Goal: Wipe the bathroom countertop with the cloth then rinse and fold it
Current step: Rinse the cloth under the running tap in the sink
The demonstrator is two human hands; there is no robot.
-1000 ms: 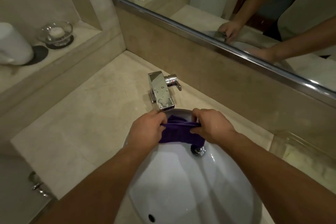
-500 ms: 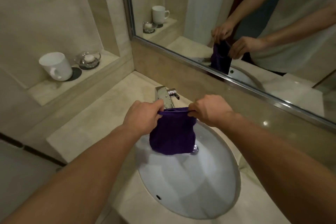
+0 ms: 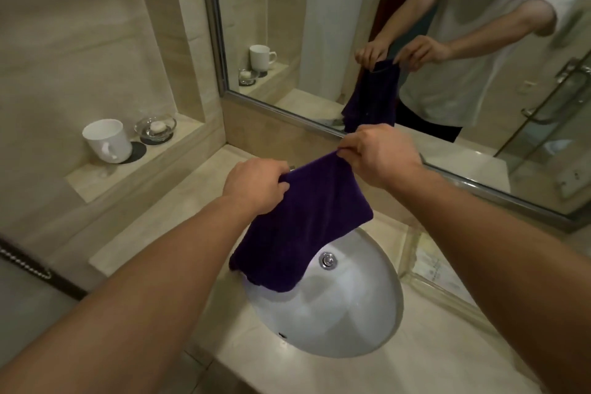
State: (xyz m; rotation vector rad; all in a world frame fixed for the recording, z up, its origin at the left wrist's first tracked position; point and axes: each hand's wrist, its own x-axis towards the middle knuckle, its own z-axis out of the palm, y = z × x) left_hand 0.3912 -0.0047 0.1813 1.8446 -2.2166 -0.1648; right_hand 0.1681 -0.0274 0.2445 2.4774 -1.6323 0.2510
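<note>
1. Well to the left of the left hand, a white mug [image 3: 107,141] stands on a ledge.
2. The left hand [image 3: 256,187] pinches the cloth's top left corner, fingers curled.
3. The purple cloth [image 3: 300,227] hangs between both hands, above the sink [image 3: 351,313].
4. The right hand [image 3: 380,155] pinches the top right corner, slightly higher.

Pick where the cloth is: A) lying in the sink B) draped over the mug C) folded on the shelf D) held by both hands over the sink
D: the left hand and right hand hold the cloth by its top edge, above the sink.
</note>
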